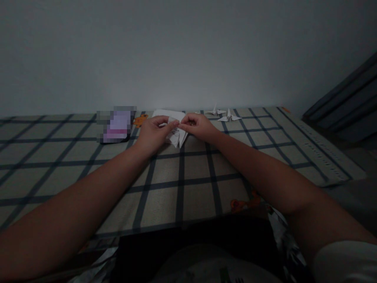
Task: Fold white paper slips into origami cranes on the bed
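Between my two hands is a piece of folded white paper, its pointed flaps hanging toward me. My left hand pinches its left side between thumb and fingers. The fingertips of my right hand are closed on its upper right edge, close to the left thumb. Just behind my hands lies a flat white sheet of paper, partly covered by them. To the right of my right hand, two folded paper cranes rest on the cloth, one slightly behind the other.
A phone with a lit, blurred screen lies left of my hands. The checked tablecloth covers the table, which meets a plain wall at the back. Dark striped fabric hangs at the right.
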